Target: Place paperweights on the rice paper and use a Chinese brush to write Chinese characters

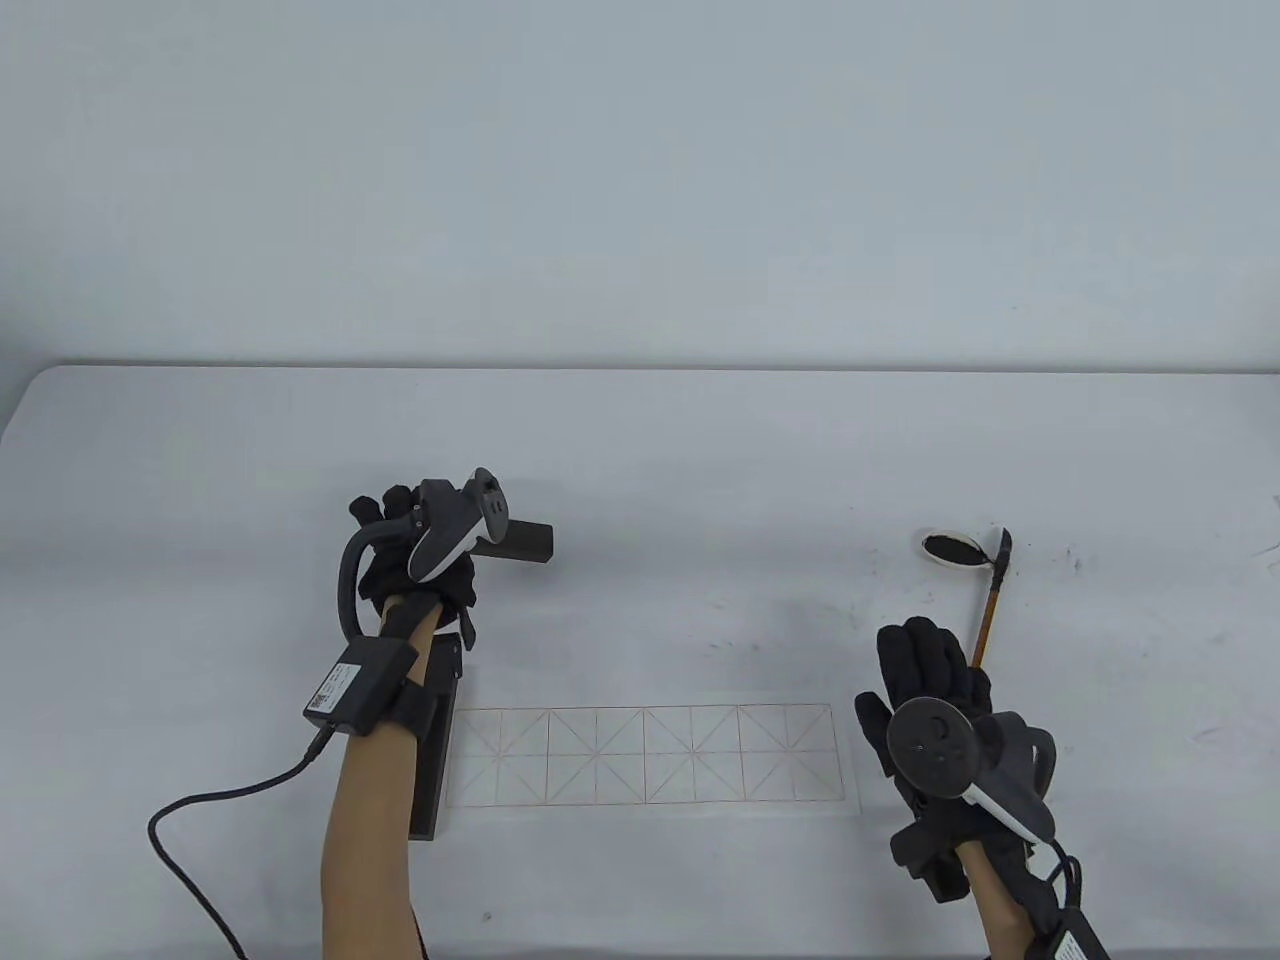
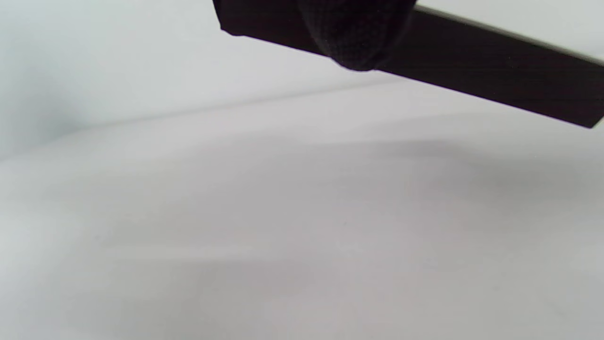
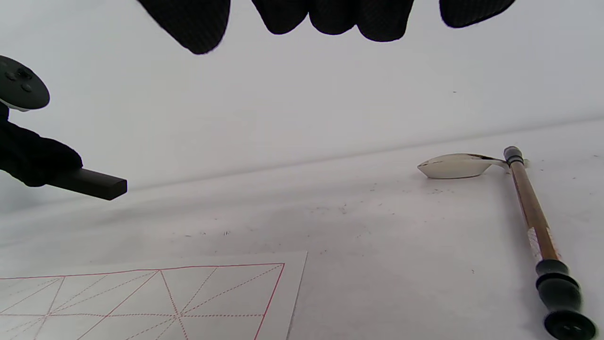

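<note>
Your left hand (image 1: pixel 420 560) has its grip closed around a dark rectangular paperweight (image 1: pixel 520 541), a plain black bar whose free end juts toward the right of the frame, lifted above the surface (image 1: pixel 700 450). In the left wrist view a gloved fingertip (image 2: pixel 354 42) wraps over the bar (image 2: pixel 472 71) at the top edge. A second dark paperweight (image 1: pixel 437 760) lies along the left edge of the rice paper (image 1: pixel 650 755), a white sheet with a red grid, low in the centre of the frame. Your right hand (image 1: pixel 935 720) hovers at the lower right with fingers straight and apart, holding nothing. Just beyond it the brush (image 1: pixel 990 610) lies on the surface, its brown shaft pointing up-frame, its dark tip resting at a small white ink dish (image 1: pixel 948 547).
</note>
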